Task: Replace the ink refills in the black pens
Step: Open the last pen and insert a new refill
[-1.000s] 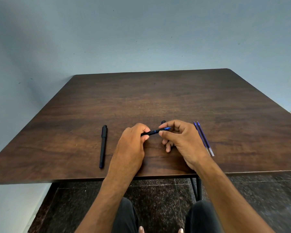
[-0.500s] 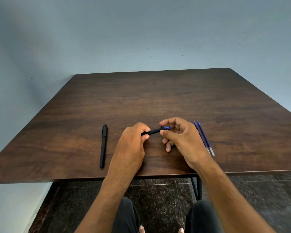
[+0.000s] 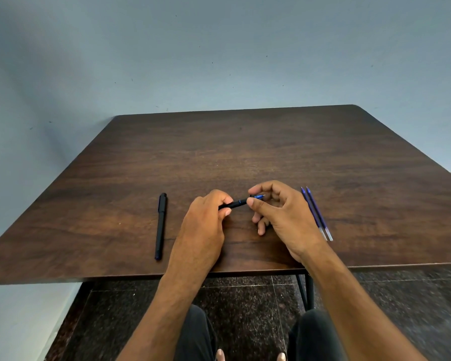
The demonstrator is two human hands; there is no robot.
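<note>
Item: black pen (image 3: 233, 204), above the table (image 3: 271, 152), barrel clenched in my left hand (image 3: 206, 225); right hand (image 3: 281, 212) pinching its blue tip (image 3: 258, 196); spare refills (image 3: 317, 213) just right; second pen (image 3: 161, 225) left; risk: tip slips, parts roll off edge.
</note>
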